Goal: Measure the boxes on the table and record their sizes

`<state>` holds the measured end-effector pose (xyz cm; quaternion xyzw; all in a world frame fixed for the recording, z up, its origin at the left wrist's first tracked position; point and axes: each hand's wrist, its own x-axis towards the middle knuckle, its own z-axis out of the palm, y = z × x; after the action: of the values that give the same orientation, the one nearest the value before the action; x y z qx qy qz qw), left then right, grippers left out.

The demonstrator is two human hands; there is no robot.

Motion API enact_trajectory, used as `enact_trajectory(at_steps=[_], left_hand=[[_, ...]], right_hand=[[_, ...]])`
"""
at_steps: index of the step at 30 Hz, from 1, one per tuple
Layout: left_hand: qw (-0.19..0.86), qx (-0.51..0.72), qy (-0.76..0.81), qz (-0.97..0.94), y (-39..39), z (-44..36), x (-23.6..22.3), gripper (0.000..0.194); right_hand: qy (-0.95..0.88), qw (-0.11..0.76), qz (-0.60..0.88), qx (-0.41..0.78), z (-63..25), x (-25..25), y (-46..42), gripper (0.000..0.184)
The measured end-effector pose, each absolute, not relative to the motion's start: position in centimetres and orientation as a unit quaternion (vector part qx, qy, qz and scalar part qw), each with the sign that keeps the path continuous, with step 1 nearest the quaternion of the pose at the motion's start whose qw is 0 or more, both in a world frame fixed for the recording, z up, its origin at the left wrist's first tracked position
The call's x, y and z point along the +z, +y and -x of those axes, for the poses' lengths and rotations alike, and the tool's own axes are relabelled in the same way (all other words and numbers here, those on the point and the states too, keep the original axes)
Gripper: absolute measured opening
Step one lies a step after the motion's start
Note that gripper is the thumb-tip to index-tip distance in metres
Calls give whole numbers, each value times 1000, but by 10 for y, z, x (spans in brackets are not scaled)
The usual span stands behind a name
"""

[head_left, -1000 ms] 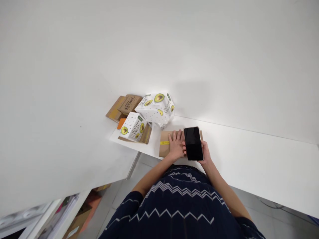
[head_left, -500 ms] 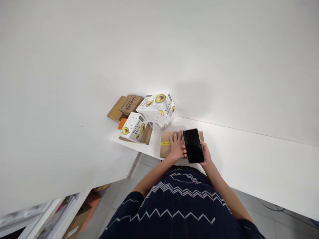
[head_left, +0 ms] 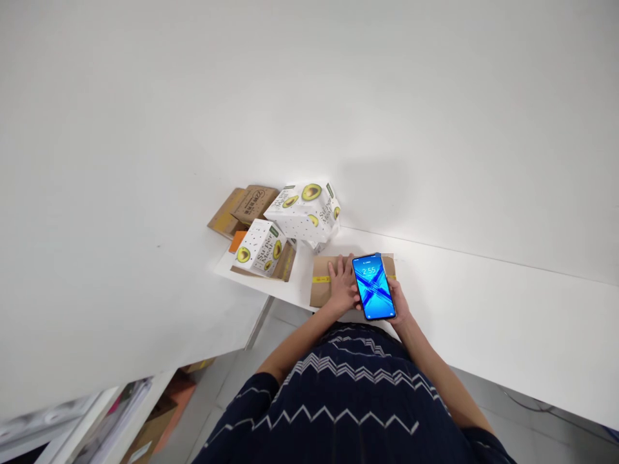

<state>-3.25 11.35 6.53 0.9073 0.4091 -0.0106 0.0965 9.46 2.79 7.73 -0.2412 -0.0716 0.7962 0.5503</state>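
Note:
My right hand (head_left: 399,301) is closed around a smartphone (head_left: 374,287), its thumb and fingers on opposite edges. The lit blue screen reads 2:55 and faces up toward me. Under the phone lies a flat brown cardboard box (head_left: 321,293) with a strip of yellow tape along it. Flat on this box, fingers spread, rests my left hand (head_left: 342,289), just left of the phone. The phone hides part of the box and may cover some of the left fingertips.
Two white avocado-print boxes (head_left: 305,209) stand to the left on the white table (head_left: 483,303), among brown cardboard boxes (head_left: 254,205) and an orange item (head_left: 236,241). White walls rise behind. A shelf with cartons (head_left: 159,419) is at lower left; a cable (head_left: 532,406) lies on the floor.
The phone's screen has gone from black to a lit blue lock screen. The phone has shifted very slightly; both hands stay in nearly the same place.

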Motion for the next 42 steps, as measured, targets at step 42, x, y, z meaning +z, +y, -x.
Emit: enact_trajectory(at_steps=[42], left_hand=[[132, 36, 451, -882, 108, 24, 80, 67]], right_hand=[[-210, 200, 944, 155, -158, -30, -85, 63]])
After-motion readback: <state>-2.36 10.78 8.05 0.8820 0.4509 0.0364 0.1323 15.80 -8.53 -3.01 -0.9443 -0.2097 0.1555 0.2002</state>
